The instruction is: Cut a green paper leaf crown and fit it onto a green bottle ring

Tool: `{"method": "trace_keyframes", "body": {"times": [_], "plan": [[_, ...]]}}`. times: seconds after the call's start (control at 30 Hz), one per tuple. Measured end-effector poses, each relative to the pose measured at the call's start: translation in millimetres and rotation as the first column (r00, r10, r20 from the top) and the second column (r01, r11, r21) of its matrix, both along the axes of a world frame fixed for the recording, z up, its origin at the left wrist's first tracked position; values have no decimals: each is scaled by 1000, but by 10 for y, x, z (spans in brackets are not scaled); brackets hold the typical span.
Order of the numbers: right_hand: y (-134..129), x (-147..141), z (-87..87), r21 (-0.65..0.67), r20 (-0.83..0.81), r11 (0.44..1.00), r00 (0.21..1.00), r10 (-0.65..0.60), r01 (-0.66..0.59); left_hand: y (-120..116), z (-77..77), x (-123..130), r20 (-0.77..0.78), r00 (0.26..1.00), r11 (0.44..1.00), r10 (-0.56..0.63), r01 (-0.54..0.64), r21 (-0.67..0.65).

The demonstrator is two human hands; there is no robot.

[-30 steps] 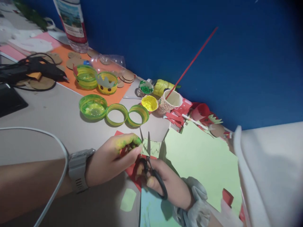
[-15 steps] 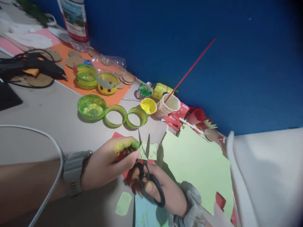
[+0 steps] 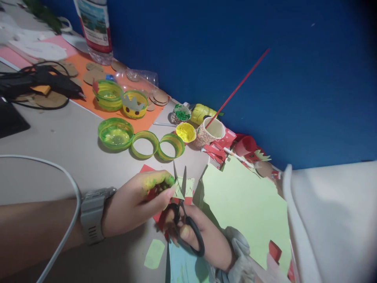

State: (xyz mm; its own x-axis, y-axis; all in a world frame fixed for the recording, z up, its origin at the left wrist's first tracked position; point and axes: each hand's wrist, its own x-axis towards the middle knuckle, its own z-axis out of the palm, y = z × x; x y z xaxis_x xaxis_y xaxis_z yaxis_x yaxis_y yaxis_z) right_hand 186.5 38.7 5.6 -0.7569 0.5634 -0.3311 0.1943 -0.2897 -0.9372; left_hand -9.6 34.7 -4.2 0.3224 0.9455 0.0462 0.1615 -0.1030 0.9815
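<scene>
Between thumb and fingers, my left hand (image 3: 144,196) pinches a small piece of pale green paper (image 3: 189,186) with a zigzag line drawn on it. Yellow and green paint stains its fingers. My right hand (image 3: 203,236) holds black-handled scissors (image 3: 184,184), fingers through the loops. Their blades stand apart and point away from me, with the green paper between them. Red paper (image 3: 145,169) lies beneath my hands, partly hidden by them. A large pale green sheet (image 3: 247,208) with a ragged edge lies to the right, and a small green scrap (image 3: 154,253) is nearer me.
Green-yellow painted rings (image 3: 144,144) and a painted bottle base (image 3: 116,134) stand beyond my hands. A paper cup (image 3: 210,131) holds a red stick, beside a cup of yellow paint (image 3: 185,133). A glue gun (image 3: 44,80) lies at left. A white cable (image 3: 66,177) crosses my left forearm.
The scissors and the green paper have shifted very slightly against each other, the blades staying apart. Otherwise the whole view has moved a few pixels; both hands keep their grips.
</scene>
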Motion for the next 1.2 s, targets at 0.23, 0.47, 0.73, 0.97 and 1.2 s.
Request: {"method": "trace_keyframes", "body": {"times": [0.23,0.47,0.73,0.97,1.2], "plan": [[3,-4,-18,14,-2,1000,1000,-10,10,-12,-20,-1,-30,1000,1000,2,-1,7],[-6,23,-64,-3,0,1000,1000,9,-9,0,35,-5,-47,999,1000,-11,12,16],[-32,8,-27,-1,26,1000,999,-30,30,-14,11,-3,-10,1000,1000,2,-2,6],[-12,12,-53,-5,8,999,999,-31,31,-19,18,18,13,1000,1000,26,-26,13],[-48,21,-54,-9,13,999,999,-47,48,-26,41,9,9,1000,1000,-1,2,-19]]}}
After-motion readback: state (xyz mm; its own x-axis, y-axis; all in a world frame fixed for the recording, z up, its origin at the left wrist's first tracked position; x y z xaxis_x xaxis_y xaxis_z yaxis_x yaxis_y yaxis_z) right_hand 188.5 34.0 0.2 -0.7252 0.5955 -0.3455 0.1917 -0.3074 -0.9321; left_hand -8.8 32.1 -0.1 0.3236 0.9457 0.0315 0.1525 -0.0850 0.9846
